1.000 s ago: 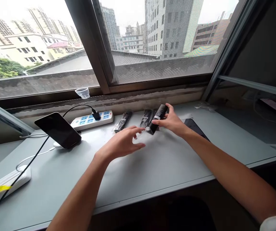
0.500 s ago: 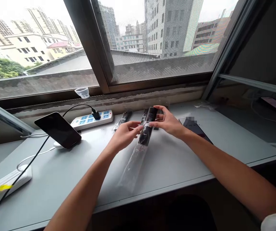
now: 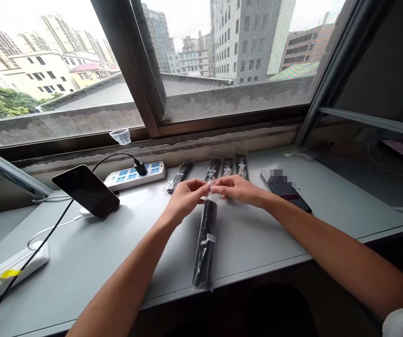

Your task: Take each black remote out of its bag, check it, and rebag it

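A long black item (image 3: 205,248) with a small white label rests inside a clear plastic bag (image 3: 211,187), hanging or lying toward the table's front edge. My left hand (image 3: 189,195) pinches one side of the bag's top opening. On the other side, my right hand (image 3: 235,189) pinches the same bag end, its fingertips nearly meeting the left ones. What kind of item is inside I cannot tell. Behind my hands lie similar wrapped black items, among them one at the left (image 3: 179,178) and one at the right (image 3: 242,167).
A dark tablet (image 3: 85,189) leans on a stand at the left. Behind it is a white power strip (image 3: 134,173) with a black plug and cable. A phone (image 3: 286,192) lies to the right. A clear plastic cup (image 3: 120,136) sits by the window.
The black item has slid down into the bag and now sits at its lower end. My right hand has let go of the item and come down to the bag's top.
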A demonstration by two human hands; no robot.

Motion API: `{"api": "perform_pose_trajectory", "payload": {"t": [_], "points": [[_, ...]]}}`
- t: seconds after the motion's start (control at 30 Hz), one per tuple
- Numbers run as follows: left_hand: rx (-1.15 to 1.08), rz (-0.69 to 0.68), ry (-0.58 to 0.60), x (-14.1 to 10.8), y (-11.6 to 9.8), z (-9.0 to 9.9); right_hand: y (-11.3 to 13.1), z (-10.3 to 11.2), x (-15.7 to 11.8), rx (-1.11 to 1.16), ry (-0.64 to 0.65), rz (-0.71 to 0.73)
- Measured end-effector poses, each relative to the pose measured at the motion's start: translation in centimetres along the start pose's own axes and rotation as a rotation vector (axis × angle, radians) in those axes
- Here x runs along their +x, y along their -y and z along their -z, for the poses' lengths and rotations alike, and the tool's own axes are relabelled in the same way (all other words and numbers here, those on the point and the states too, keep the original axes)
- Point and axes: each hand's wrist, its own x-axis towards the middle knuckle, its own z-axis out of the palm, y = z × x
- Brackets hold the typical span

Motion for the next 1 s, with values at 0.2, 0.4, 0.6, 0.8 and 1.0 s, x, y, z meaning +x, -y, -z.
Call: {"api": "perform_pose_trajectory", "payload": {"t": [0.2,0.4,0.6,0.8,1.0], "points": [[-0.162,-0.105,-0.086,0.2,0.1,0.0,0.2,0.2,-0.4,0.214,-0.043,-0.126],[-0.023,-0.248,-0.039,0.3,-0.2,1.0,-0.6,0.7,0.0,0.229,-0.016,-0.046],[0.470,-0.556,-0.001,-0.3,-0.2,1.3,-0.9,0.9,0.7,0.338,-0.228,-0.026],[0.711,-0.538,0.033,-1.2,0.4,0.1,-0.3,0.8,0.6,0.352,-0.292,0.028],[0.943,-0.511,0.013,-1.9,0.4,-1.9,-0.3,0.7,0.5,0.161,-0.339,0.061]]}}
